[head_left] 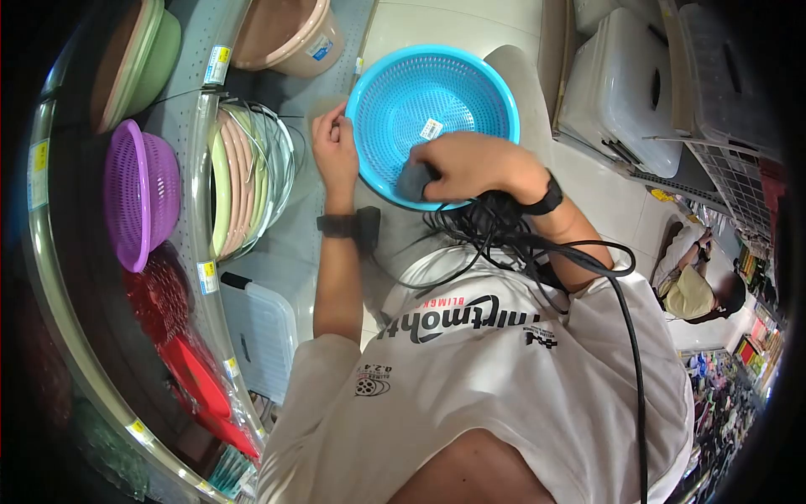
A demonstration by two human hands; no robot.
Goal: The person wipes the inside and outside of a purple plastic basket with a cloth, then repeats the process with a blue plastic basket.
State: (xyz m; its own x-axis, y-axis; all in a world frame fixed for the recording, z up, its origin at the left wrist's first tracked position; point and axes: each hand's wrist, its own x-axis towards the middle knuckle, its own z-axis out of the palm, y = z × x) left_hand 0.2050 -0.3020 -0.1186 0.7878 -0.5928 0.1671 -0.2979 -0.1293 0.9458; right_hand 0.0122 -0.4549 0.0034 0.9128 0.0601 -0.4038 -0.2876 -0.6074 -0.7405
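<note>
Beside shop shelf [195, 181], pale tiled floor [470, 21], blue basket [453, 92] w/ both hands.

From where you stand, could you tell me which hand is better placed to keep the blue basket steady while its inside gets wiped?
Left, probably. The left hand already grips the rim of the blue basket on the shelf side, while the right hand is inside it, pressing a dark cloth against the mesh.

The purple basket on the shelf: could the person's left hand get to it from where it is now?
Probably yes: the left hand grips the blue basket's rim, and nothing visibly blocks the way to the purple basket.
</note>
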